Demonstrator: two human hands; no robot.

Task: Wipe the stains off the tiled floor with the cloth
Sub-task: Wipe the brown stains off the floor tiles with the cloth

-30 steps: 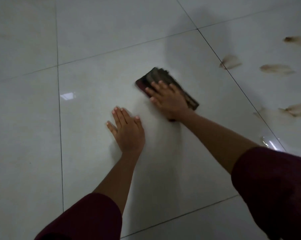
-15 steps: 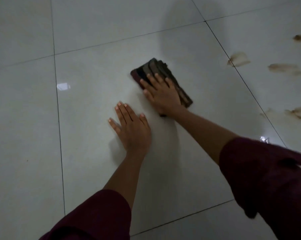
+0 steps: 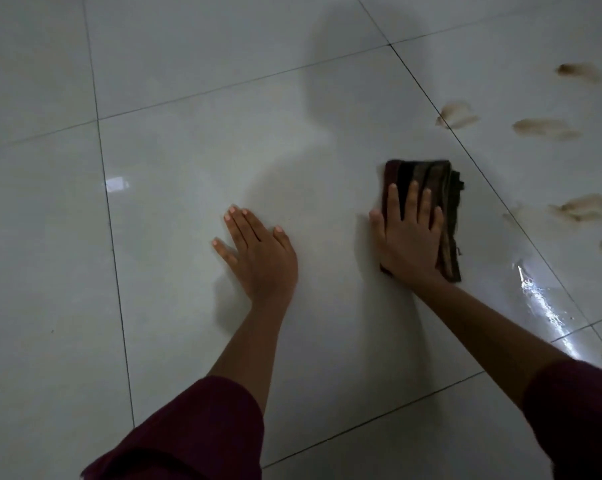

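I am pressing my right hand [image 3: 408, 237] flat, fingers straight, on the one dark striped folded cloth [image 3: 431, 188], which is lying on the glossy pale tiled floor [image 3: 188, 150]. My left hand [image 3: 259, 252] is resting palm down with fingers straight on the same tile, holding nothing. I am counting at least six brown smeared stains [image 3: 545, 129] to the cloth's right.

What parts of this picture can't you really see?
Head view:
- Underside of the folded dark striped cloth: hidden against the glossy white tiled floor.
- Cloth's middle: covered by the right hand.
- Brown smeared stains: cut off at the right edge.
- Floor under the flat left hand.
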